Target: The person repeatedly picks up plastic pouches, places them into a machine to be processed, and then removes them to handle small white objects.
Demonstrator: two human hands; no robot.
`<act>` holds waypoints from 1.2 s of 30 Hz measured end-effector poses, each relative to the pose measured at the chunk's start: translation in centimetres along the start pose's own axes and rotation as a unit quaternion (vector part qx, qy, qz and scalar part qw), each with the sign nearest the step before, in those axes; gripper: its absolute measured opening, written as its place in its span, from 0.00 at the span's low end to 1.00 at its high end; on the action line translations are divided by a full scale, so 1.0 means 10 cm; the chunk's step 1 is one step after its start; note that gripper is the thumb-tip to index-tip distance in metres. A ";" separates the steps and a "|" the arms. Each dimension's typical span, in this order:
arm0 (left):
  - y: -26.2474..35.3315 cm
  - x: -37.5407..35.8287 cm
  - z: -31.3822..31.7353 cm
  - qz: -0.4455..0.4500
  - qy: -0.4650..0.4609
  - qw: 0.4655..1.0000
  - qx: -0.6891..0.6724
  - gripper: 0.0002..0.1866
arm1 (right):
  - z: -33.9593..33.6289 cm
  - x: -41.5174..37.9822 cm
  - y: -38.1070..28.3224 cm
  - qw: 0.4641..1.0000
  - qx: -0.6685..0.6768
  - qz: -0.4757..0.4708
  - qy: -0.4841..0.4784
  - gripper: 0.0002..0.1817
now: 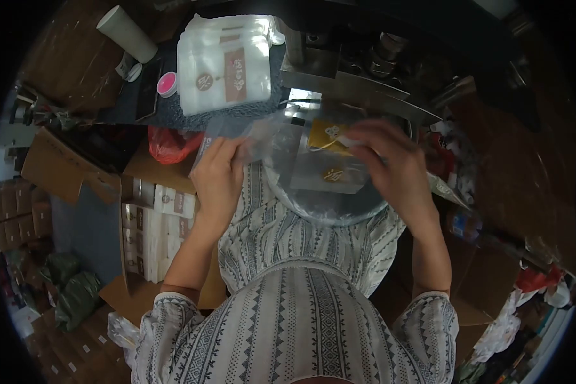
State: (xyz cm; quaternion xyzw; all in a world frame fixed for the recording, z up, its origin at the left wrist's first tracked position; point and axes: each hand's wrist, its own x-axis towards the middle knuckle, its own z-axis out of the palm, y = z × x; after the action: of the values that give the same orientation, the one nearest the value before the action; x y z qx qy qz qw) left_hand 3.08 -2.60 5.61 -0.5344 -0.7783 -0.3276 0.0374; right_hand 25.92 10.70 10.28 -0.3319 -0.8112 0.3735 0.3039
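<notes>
My left hand (217, 173) is closed on a translucent plastic bag (262, 137), which is partly smeared by motion. My right hand (390, 163) is curled at the right edge of a yellow printed packet (325, 136). A whitish bit shows at its fingertips, but motion blur hides what it is. Below the packet lies a clear bag with a round gold print (331, 174). Both rest over a round, film-covered surface (323, 214) in front of my lap.
A stack of printed clear bags (201, 54) lies on a dark cloth, beside a round pink-topped container (167, 84) and a white cup (127, 33). Metal machinery (365, 83) stands ahead. At left, an open carton (127, 262) holds packed printed packages. A red bag (171, 145) sits nearby.
</notes>
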 end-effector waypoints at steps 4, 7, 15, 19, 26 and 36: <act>0.24 -0.07 -0.09 0.065 -0.054 0.994 -0.062 0.06 | 0.18 0.07 -0.07 0.985 -0.053 -0.158 -0.046 0.13; 0.33 -0.12 0.09 0.073 -0.165 0.973 -0.141 0.05 | 0.11 0.08 -0.01 0.991 0.017 -0.077 -0.111 0.13; 0.42 -0.04 0.32 0.043 -0.140 0.976 -0.162 0.05 | -0.15 -0.06 0.09 0.998 -0.065 -0.028 -0.004 0.13; 0.45 -0.05 0.28 0.060 -0.136 0.978 -0.144 0.05 | -0.12 -0.09 0.07 0.989 -0.120 -0.072 -0.050 0.13; 0.46 0.00 0.51 0.006 -0.290 0.910 -0.296 0.08 | -0.11 -0.01 0.15 0.997 0.008 0.066 -0.045 0.14; 0.49 0.37 0.92 -0.313 -0.325 0.725 -0.520 0.14 | -0.53 -0.22 0.85 0.919 -0.372 0.085 0.103 0.15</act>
State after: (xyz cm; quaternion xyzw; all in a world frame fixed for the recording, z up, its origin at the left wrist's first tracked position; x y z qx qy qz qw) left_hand 8.34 6.52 2.22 -0.2698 -0.5735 -0.4801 -0.6064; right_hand 33.81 15.40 5.66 -0.5257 -0.8243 0.0331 0.2075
